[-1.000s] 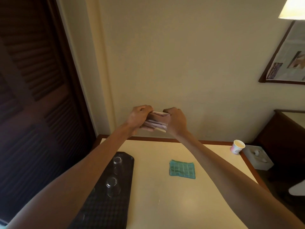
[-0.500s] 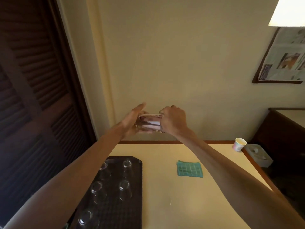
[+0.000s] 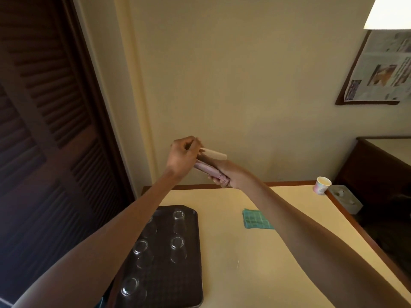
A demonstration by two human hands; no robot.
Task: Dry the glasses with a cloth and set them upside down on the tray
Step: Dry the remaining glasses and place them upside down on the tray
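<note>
Both hands are raised above the far edge of the cream-topped table with a brown wooden rim (image 3: 255, 274), in front of the wall. The left hand (image 3: 183, 157) has its fingers curled tight and grips the upper end of a pinkish twisted cloth (image 3: 208, 169). The right hand (image 3: 231, 177), at 4 o'clock from the left and just beside it, has its fingers wrapped round the lower end of the same cloth. The cloth runs tilted between them, from 10 o'clock down to 4 o'clock. A pale flat-looking piece (image 3: 214, 154) sticks out of the left hand toward 3 o'clock; we cannot tell whether it is glass or a fold of cloth, so we cannot place a held glass with certainty. On the table at 7 o'clock from the hands lies a dark rectangular textured tray (image 3: 191, 285). We count four clear drinking glasses (image 3: 177, 243) standing upside down on it, apart from one another, and a fifth partly hidden behind the left forearm. A green checked folded cloth (image 3: 255, 222) lies flat on the table at 3 o'clock from the tray, apart from it. A small white paper cup (image 3: 322, 185) stands upright at the table's far corner, at 2 o'clock.
</note>
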